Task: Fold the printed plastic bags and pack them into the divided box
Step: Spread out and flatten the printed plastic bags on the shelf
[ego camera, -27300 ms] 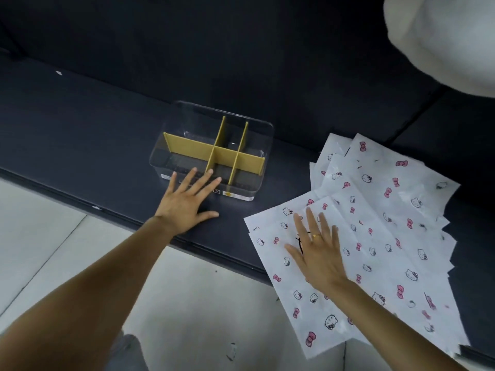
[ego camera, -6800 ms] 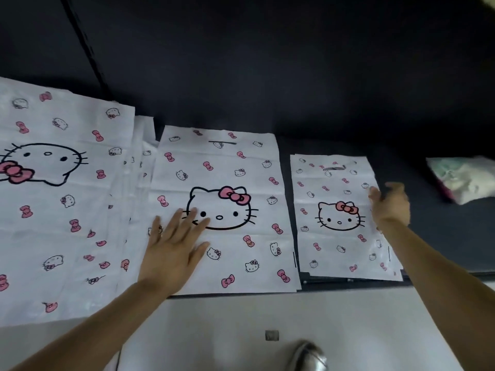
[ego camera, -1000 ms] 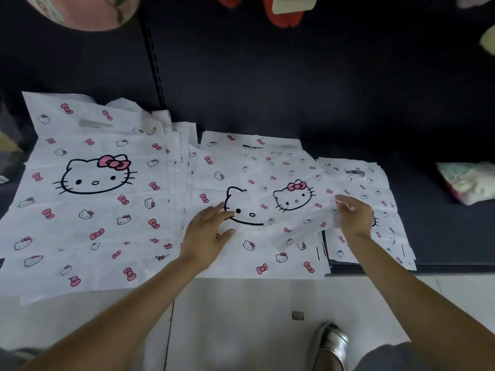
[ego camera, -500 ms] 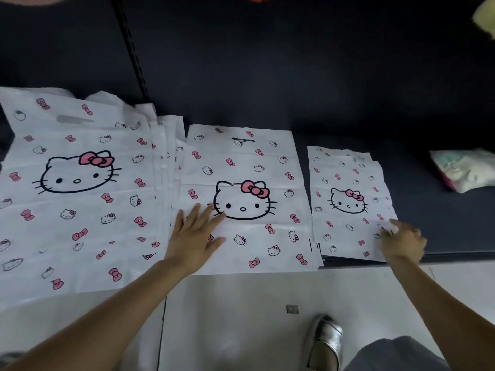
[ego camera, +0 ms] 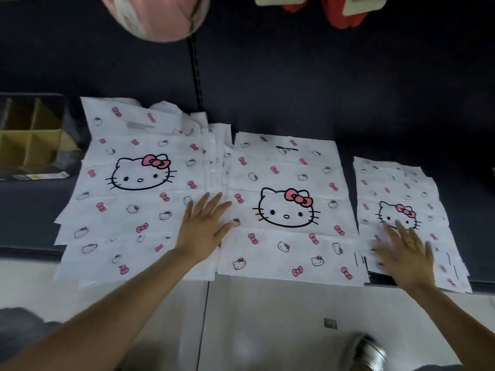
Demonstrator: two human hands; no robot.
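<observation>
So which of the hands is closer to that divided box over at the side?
The left. The left hand lies flat between the large and middle bag piles, to the right of the divided box. The right hand rests on the small pile, farthest away.

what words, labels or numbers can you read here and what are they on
No text can be read.
Bags: cat faces and bows only, no words.
Divided box: a white label strip at its base, too blurred to read.
Tags on the red things hanging at the top: too blurred to read.

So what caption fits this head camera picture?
Both hands flat on kitty-print bags, divided box waiting.
</observation>
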